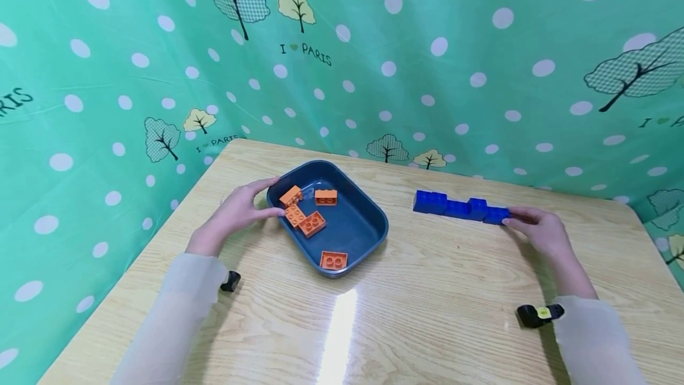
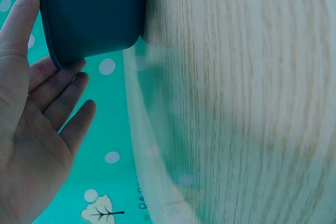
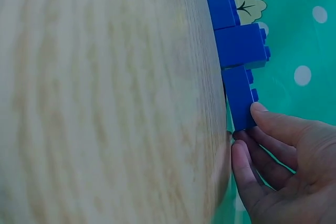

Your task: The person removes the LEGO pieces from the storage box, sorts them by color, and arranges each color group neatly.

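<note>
A dark blue plastic tub (image 1: 355,236) stands on the table with several orange toy bricks (image 1: 312,224) lying loose in it. My left hand (image 1: 235,212) holds the tub's left end, thumb and index finger spread along its rim. In the left wrist view the other fingers (image 2: 73,124) reach out past the tub's wall (image 2: 94,14). To the right, several blue toy bricks (image 1: 430,202) form a row near the table's back. My right hand (image 1: 542,230) pinches the right-end blue brick (image 3: 240,98) between thumb and fingers; that brick touches its neighbour (image 3: 241,45).
The wooden table (image 1: 427,314) has a bright light reflection (image 1: 338,337) in front of the tub. A green dotted cloth (image 1: 374,76) with printed trees hangs behind and at the left side. Black wrist cameras (image 1: 537,315) sit at both sleeves.
</note>
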The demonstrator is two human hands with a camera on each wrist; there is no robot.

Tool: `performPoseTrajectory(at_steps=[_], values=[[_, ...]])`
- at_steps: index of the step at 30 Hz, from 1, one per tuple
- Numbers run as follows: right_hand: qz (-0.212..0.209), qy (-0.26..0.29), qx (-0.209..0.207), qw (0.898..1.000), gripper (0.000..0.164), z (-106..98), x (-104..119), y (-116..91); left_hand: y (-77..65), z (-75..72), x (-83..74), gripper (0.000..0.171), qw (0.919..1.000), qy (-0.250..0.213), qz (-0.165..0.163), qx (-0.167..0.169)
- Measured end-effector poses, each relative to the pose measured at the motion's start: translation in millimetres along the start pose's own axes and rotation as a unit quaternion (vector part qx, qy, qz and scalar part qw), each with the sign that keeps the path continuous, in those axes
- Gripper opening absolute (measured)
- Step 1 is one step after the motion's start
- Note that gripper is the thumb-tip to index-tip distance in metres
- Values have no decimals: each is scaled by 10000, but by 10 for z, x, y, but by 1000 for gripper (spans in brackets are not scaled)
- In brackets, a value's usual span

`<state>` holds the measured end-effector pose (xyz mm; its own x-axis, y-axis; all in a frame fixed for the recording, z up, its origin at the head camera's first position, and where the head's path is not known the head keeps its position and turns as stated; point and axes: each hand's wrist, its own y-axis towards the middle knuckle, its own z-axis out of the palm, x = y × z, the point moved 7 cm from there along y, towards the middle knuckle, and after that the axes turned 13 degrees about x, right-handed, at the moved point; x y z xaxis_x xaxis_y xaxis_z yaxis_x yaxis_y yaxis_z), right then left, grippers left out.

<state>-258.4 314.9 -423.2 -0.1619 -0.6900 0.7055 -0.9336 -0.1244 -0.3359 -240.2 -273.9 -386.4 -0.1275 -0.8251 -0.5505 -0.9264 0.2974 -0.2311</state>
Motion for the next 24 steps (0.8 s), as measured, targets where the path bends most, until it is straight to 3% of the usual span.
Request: performPoseTrajectory(at_steps=[7,15,24], values=[[77,-66,69,9999,67,13,25,-25,-7,4,-3,86,10000,5,-3,-31],[-95,-110,-223,9996,64,-57,126,-66,-1,-8,-12,85,10000,-15,-20,-26],[-654,65,-720,9952,55,-101,411,-136,-6,-6,-15,85,10000,-8,11,-47]])
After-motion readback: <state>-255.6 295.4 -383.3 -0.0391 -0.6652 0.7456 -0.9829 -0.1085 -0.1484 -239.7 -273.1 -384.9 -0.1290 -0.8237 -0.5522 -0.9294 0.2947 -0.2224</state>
